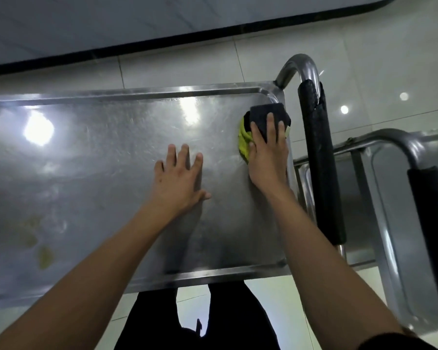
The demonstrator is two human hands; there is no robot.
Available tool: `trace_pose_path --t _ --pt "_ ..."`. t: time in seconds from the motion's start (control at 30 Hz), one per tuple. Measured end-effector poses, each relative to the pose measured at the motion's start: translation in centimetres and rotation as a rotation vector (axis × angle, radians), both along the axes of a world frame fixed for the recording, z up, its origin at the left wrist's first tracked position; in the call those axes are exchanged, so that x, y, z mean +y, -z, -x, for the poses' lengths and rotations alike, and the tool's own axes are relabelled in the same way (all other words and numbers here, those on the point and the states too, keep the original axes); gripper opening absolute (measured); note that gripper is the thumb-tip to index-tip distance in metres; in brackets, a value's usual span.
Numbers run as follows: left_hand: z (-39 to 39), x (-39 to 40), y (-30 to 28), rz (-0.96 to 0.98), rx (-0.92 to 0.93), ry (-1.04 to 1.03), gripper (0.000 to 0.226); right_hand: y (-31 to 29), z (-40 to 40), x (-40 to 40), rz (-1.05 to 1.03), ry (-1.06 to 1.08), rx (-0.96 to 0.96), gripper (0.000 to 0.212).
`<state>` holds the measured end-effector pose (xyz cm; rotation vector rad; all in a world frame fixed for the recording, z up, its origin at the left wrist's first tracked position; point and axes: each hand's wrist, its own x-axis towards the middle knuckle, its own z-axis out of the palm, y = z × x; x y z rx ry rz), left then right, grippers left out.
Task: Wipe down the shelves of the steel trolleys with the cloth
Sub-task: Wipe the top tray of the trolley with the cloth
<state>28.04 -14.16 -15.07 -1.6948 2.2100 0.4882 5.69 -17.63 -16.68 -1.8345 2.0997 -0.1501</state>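
The right hand (267,150) presses the cloth (261,127) with straight fingers on the trolley shelf (111,160); the left hand (180,178) lies flat, released, on the shelf.

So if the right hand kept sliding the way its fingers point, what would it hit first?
The right hand presses the cloth flat, fingers pointing toward the shelf's far right corner. Going on, cloth and hand would probably meet the shelf's raised rim first, with the handle post just beyond.

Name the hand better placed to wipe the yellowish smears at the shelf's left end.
Left hand: it lies flat and free, nearer the smears. But the right hand presses the cloth at the far right corner.
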Motion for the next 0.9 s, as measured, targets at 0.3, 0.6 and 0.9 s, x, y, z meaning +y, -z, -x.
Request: trace_pose_path --t 0.3,0.6,0.9 --pt "0.3 -0.3 0.5 0.004 0.040 0.019 0.100 -0.1 -0.1 13.1 -0.056 0.096 0.041 0.052" --pt "0.0 0.7 0.1 0.022 0.135 -0.009 0.092 -1.5 -3.7 23.3 -0.093 0.142 0.071 0.049" --pt "-4.4 11.7 -1.5 0.188 0.288 0.023 0.039 -1.3 -7.5 24.7 -0.060 0.074 0.102 0.050"
